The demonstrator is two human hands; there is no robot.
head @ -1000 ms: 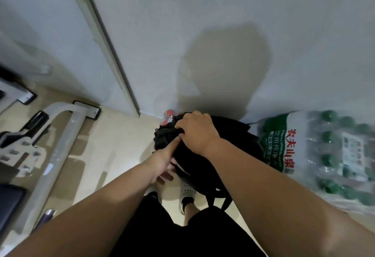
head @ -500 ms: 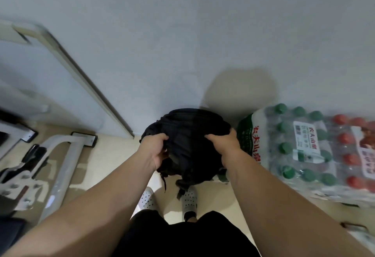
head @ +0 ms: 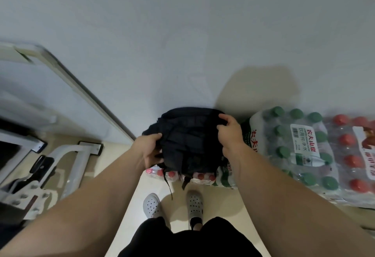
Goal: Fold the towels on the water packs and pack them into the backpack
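Black backpack [head: 190,145], gripped by curled fingers of left hand [head: 151,150] and right hand [head: 229,135], should settle squarely on the water packs [head: 203,176], away from their front edge.

A white wall [head: 182,33] rises above the beige floor [head: 219,202]. Two grey perforated clogs [head: 151,205] stand there, and a white metal frame [head: 78,165] lies at the left.

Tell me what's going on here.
A person stands facing the wall and grips a black backpack with both hands: the left hand at its left side, the right hand at its upper right edge. The backpack is over a low pack of red-capped bottles, with stacked water packs to its right. No towels are in view.
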